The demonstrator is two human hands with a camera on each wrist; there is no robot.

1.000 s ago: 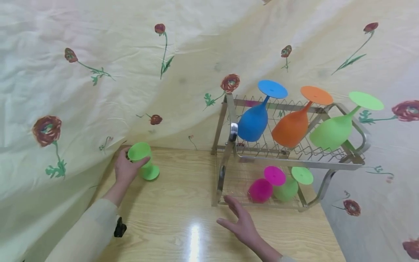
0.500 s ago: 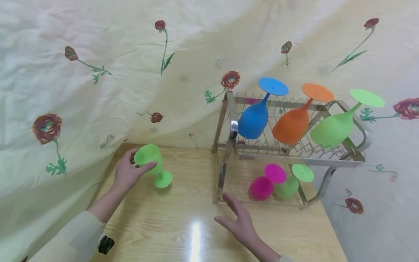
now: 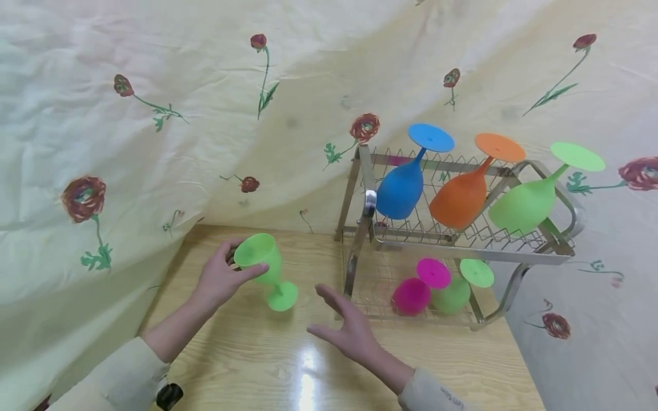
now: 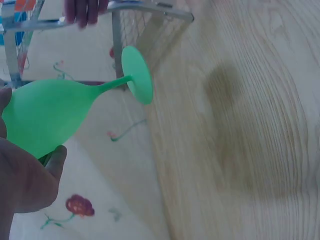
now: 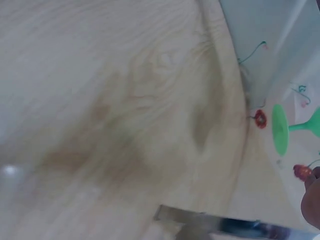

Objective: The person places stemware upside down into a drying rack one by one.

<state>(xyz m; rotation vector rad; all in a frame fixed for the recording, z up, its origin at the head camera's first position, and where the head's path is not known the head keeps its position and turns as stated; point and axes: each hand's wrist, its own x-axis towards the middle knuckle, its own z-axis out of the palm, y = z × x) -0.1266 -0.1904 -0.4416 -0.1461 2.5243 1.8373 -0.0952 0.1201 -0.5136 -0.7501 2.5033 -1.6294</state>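
Observation:
My left hand (image 3: 221, 279) grips a green plastic goblet (image 3: 269, 271) round its bowl, thumb on the near side. The goblet tilts, its mouth toward the upper left and its round foot toward the lower right. In the left wrist view the goblet (image 4: 55, 110) hangs above the wooden table, foot clear of the surface. My right hand (image 3: 352, 328) hovers over the table between goblet and rack, thumb and fingers spread, holding nothing. In the right wrist view the goblet's foot (image 5: 280, 130) shows at the right edge, apart from the right hand.
A two-tier metal dish rack (image 3: 473, 251) stands at the right. Upside down on its top tier lean a blue goblet (image 3: 401, 191), an orange goblet (image 3: 459, 200) and a green one. Below sit a magenta goblet (image 3: 411, 297) and another green one. Flowered cloth (image 3: 288, 114) hangs behind.
My left hand has carried the green goblet off the table's back left toward the right and nearer. The right hand has shifted left toward it. The rack's goblets stay put.

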